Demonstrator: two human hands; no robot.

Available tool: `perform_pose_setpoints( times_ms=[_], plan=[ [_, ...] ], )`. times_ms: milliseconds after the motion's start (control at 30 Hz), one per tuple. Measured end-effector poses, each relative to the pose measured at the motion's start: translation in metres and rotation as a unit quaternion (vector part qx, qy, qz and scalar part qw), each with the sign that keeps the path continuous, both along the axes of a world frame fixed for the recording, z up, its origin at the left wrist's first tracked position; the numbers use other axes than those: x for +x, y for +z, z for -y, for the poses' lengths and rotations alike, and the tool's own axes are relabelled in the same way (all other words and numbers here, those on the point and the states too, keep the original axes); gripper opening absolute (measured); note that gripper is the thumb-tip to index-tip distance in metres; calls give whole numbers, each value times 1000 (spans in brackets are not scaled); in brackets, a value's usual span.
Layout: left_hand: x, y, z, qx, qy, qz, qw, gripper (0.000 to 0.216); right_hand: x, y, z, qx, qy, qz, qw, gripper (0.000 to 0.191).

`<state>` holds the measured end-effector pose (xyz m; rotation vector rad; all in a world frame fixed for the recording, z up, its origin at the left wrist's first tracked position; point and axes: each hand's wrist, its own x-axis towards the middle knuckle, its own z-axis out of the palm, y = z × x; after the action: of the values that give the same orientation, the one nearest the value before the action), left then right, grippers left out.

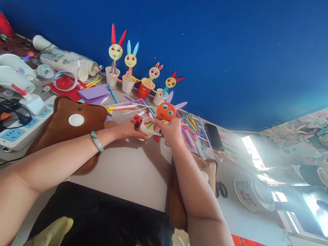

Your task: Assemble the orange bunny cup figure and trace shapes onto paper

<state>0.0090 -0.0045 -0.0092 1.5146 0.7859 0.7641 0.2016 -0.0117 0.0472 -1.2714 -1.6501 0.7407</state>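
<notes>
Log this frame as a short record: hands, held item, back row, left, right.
left_hand: left hand holds white cup; pale green bracelet on wrist
right_hand: right hand at cup's rim, exact grip unclear
at_hands: orange rabbit-eared head with lilac ears, just above right fingers
back_row: four rabbit-eared figures in cups; third cup red, others white
left_side: brown cushion-like item, power strip
right_side: coloured sticks, dark phone-like slab
backdrop: blue wall

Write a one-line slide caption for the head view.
Left hand and right hand hold a white cup below an orange rabbit-eared face, four similar figures standing behind.
</notes>
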Motion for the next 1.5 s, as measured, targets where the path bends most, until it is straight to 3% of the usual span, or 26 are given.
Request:
perform_pose_setpoints(
  times_ms=[167,600,900,1200,1500],
  plan=[
    [0,2,0,-29,9,16,999,68,-3,-1,4,16,-13,27,999,39],
    [-2,-1,-2,-3,1,-5,1000,61,-5,-5,4,52,-24,48,997,41],
    [-2,9,3,30,8,-28,999,44,-7,-2,9,43,-3,58,997,34],
    [-4,14,5,-43,36,27,998,54,1,-4,0,-1,16,12,1000,31],
    [-4,5,-1,-39,27,34,998,63,-1,-6,1,-3,15,-5,1000,25]
  ],
)
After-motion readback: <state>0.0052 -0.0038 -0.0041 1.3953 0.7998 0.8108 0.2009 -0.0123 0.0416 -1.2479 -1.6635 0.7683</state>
